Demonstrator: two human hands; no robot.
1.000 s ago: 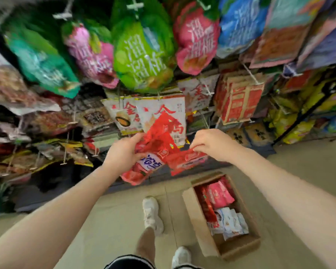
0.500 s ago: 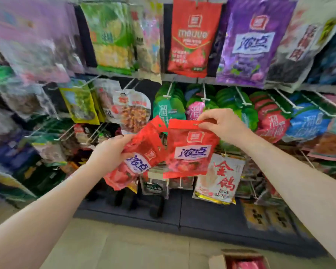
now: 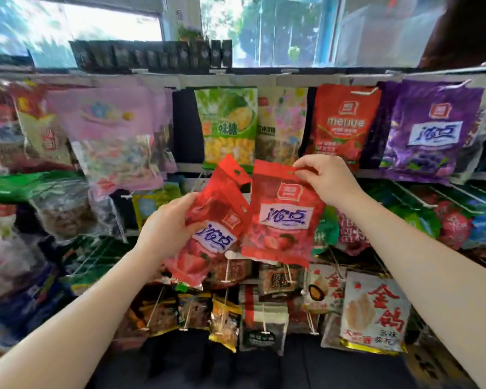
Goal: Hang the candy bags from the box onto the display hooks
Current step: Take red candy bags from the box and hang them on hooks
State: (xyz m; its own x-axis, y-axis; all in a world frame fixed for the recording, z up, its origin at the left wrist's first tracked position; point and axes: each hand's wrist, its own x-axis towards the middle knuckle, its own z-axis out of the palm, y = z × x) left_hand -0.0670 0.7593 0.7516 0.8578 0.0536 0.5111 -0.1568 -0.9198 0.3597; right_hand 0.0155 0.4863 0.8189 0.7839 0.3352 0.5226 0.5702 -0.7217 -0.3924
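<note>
**Two red candy bags held before a stocked peg display**

Surroundings. A display rack (image 3: pixel 264 80) fills the view, its rows crowded with hanging packets. Top row, left to right: a pale pink bag (image 3: pixel 115 130), a green-and-yellow bag (image 3: pixel 226 124), a light floral bag (image 3: pixel 281 124), a red "mejiue" bag (image 3: pixel 345 122), and a purple bag (image 3: pixel 429 133). Lower rows carry darker snack packets on white hooks (image 3: pixel 418 197); a white bag with red characters (image 3: pixel 373 313) hangs lower right. A line of small dark boxes (image 3: pixel 152 56) stands along the rack's top, with windows (image 3: pixel 278 26) behind. The green-and-yellow bag and the floral bag hang directly behind the held items.

Left hand (image 3: pixel 166 228). Fingers curled round the left edge of a tilted red candy bag (image 3: pixel 213 220), thumb on its front; the bag leans to the right, its top corner raised.

Right hand (image 3: pixel 326 181). Thumb and fingertips pinch the upper right corner of a second red candy bag (image 3: pixel 281 211), which hangs nearly upright from that grip.

Task items. Both bags are glossy red with a white-and-blue label panel and strawberry pictures near the bottom. A punched hang hole shows near each top edge. The two bags overlap at mid-height, in front of the rack's middle rows, on no hook.
</note>
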